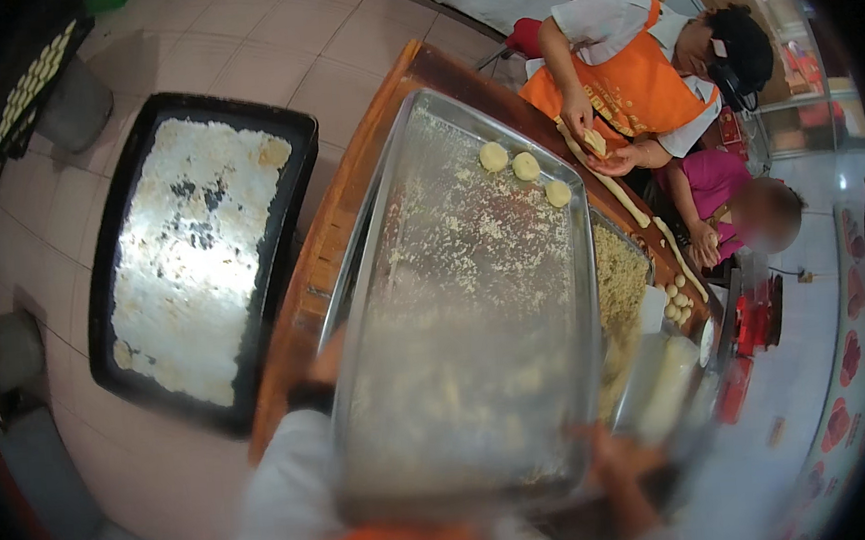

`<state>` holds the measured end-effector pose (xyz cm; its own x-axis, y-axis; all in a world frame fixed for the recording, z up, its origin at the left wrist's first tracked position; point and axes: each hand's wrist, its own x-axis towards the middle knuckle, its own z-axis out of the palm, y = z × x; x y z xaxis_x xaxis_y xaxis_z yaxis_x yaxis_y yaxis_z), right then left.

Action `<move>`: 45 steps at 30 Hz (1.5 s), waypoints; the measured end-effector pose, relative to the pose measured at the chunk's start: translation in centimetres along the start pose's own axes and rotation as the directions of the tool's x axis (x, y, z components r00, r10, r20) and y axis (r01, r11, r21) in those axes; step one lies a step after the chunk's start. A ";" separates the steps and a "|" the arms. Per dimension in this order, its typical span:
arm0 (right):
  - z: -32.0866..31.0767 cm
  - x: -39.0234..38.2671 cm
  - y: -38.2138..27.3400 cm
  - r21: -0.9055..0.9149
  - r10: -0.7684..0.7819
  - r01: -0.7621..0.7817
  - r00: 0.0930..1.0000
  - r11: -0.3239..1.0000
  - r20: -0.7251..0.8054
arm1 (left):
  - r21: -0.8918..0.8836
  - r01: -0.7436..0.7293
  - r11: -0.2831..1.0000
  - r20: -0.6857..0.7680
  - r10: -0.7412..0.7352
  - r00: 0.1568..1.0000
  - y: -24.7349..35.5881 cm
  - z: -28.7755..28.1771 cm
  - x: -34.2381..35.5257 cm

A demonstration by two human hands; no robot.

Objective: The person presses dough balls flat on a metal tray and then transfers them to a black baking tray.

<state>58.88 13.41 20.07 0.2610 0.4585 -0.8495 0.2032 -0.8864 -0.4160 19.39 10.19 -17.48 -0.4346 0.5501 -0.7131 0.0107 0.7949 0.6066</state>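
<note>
A large metal tray (439, 360) with scattered pale crumbs slopes toward me from the wooden table, its near end blurred. Three round flattened dough pieces (526, 167) sit near its far right corner. At the tray's left side, my left hand (327, 360) grips the edge, its fingers mostly hidden behind the metal. My right hand (621, 457) is blurred and closed on the tray's right side near the lower corner. Another metal edge shows beneath the tray on the left.
A co-worker in an orange apron (620, 86) handles dough across the wooden table (296, 330); a second person (713, 195) sits beside. Dough ropes (677, 253), dough balls (678, 303) and crumbly filling (619, 277) lie right. A black-rimmed baking pan (279, 221) stands left.
</note>
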 end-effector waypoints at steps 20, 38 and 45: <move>-3.5 0.1 4.1 -0.228 -0.530 0.539 0.841 0.811 0.105 | -0.788 -0.146 0.599 0.372 0.651 0.661 17.2 0.3 -22.0; -6.9 -3.8 -2.4 -0.413 -0.530 0.501 0.846 0.760 0.050 | -0.933 0.306 0.191 0.322 0.825 0.464 21.4 -2.0 -34.6; -11.7 -0.4 -1.2 -0.467 -0.580 0.596 0.790 0.653 0.197 | -0.995 0.036 0.093 0.097 0.829 0.551 21.9 2.3 -29.8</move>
<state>69.63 15.07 24.69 -0.0977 0.8639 -0.4941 0.7290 -0.2758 -0.6265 34.63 11.77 16.29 -0.1429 0.9868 0.0758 -0.9109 -0.1611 0.3798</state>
